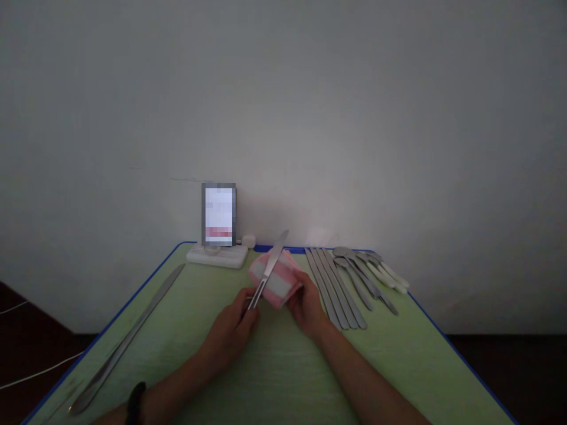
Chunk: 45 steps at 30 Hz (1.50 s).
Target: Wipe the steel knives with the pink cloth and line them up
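Note:
My left hand (239, 316) is closed round the handle of a metal table knife (274, 255), whose blade points up and away from me. Behind the knife is a folded pink and white cloth (280, 282), gripped at its right edge by my right hand (308, 304). The knife lies across the front of the cloth. Some of my right fingers are hidden behind the fabric.
A long knife (128, 339) lies on the green table (266, 383) at left. Several knives (336, 289), metal spoons (358, 277) and white-handled cutlery (384, 274) lie right. A lit phone (219, 215) stands on a white base (217, 256) by the wall.

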Motion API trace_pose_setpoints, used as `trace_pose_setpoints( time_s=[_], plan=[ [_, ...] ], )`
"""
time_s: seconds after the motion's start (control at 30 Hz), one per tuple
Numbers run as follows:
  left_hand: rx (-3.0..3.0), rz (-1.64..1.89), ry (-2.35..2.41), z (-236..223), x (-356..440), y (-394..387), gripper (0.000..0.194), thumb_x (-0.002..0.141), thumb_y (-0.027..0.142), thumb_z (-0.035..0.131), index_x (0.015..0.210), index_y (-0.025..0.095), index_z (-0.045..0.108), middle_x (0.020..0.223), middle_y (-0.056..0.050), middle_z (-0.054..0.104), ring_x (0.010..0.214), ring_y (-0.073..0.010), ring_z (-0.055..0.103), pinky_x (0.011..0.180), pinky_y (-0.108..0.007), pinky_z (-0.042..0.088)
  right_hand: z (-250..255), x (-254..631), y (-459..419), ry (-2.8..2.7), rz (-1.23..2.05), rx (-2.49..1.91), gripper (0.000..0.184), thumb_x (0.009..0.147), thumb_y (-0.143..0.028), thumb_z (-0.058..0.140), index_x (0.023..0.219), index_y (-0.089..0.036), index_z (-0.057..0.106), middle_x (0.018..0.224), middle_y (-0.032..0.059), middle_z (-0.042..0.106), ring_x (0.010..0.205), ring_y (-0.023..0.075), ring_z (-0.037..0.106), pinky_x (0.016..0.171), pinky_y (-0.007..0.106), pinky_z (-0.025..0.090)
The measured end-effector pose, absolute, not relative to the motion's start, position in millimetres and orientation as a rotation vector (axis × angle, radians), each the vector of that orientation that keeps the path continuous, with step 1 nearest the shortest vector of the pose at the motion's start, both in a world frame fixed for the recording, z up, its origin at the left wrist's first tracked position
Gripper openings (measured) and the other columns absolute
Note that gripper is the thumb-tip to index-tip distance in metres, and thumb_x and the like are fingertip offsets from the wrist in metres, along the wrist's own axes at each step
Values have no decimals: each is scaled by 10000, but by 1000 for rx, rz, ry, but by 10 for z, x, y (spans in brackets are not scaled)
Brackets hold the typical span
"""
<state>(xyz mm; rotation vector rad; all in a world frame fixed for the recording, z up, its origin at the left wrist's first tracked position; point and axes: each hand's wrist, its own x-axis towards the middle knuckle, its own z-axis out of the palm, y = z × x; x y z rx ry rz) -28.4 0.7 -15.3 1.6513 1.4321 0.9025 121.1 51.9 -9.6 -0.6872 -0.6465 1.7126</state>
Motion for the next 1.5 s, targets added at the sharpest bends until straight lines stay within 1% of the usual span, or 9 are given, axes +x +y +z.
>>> trace_pose_setpoints(
  time_s=[0.17, 0.33, 0.63, 0.73, 0.83, 0.97, 1.1, 1.27, 1.5],
  plan=[
    [1615, 887, 1255, -179, -273, -5, 274, 895, 389, 316, 1005, 182, 458, 736, 9, 602, 470, -108, 459, 492, -230, 376, -95, 1207, 497, -700, 1673, -713, 163, 590, -209, 605, 744, -155, 597, 669, 18, 639, 612, 160, 564, 592, 276, 459],
    [1624, 867, 1282, -155, -263, 4, 322, 901, 441, 314, 773, 196, 479, 556, 48, 505, 462, -113, 459, 500, -228, 360, -124, 1194, 488, -684, 1663, -757, 131, 605, -218, 590, 716, -148, 590, 641, 13, 613, 580, 145, 526, 565, 262, 431],
    [1392, 1027, 1353, -170, -272, 25, 360, 843, 488, 383, 831, 176, 561, 563, 52, 419, 529, -129, 410, 511, -230, 349, -158, 1207, 542, -556, 1658, -740, 101, 662, -251, 592, 705, -161, 580, 679, 24, 605, 627, 157, 539, 613, 279, 452],
    [1345, 1073, 1382, -209, -296, 30, 384, 809, 451, 440, 1017, 165, 588, 770, -19, 582, 726, -178, 542, 637, -257, 435, -163, 1212, 549, -569, 1669, -743, 115, 679, -257, 589, 743, -162, 583, 703, 31, 618, 638, 161, 548, 622, 282, 459],
    [1440, 1094, 1401, -209, -311, 30, 382, 805, 409, 458, 1081, 183, 595, 1030, -61, 599, 957, -213, 545, 805, -288, 443, -178, 1216, 554, -592, 1702, -752, 145, 691, -273, 585, 781, -159, 590, 723, 36, 630, 638, 161, 555, 621, 287, 464],
    [1548, 1056, 1413, -145, -299, 18, 390, 824, 419, 452, 1093, 171, 585, 835, -37, 600, 717, -176, 547, 625, -264, 448, -171, 1222, 550, -632, 1707, -733, 140, 698, -276, 566, 781, -166, 596, 723, 39, 639, 645, 168, 567, 639, 298, 473],
    [1414, 1009, 1349, -137, -283, 15, 412, 826, 469, 455, 1088, 159, 525, 551, 67, 457, 443, -102, 416, 423, -204, 345, -132, 1251, 531, -601, 1731, -692, 215, 724, -344, 539, 840, -175, 605, 774, 43, 662, 702, 185, 596, 672, 314, 481],
    [1311, 986, 1282, -195, -287, 32, 396, 822, 524, 434, 1020, 182, 465, 598, 67, 526, 317, -48, 344, 316, -168, 258, -111, 1300, 531, -576, 1877, -576, 485, 783, -559, 365, 946, -172, 608, 828, 78, 680, 785, 223, 625, 707, 371, 485],
    [1319, 964, 1318, -168, -283, 35, 456, 826, 530, 432, 1110, 175, 471, 450, 107, 403, 362, -69, 314, 351, -159, 232, -139, 1274, 537, -534, 1942, -565, 234, 761, -298, 397, 775, -192, 605, 752, 48, 679, 718, 185, 614, 718, 349, 486]
  ],
)
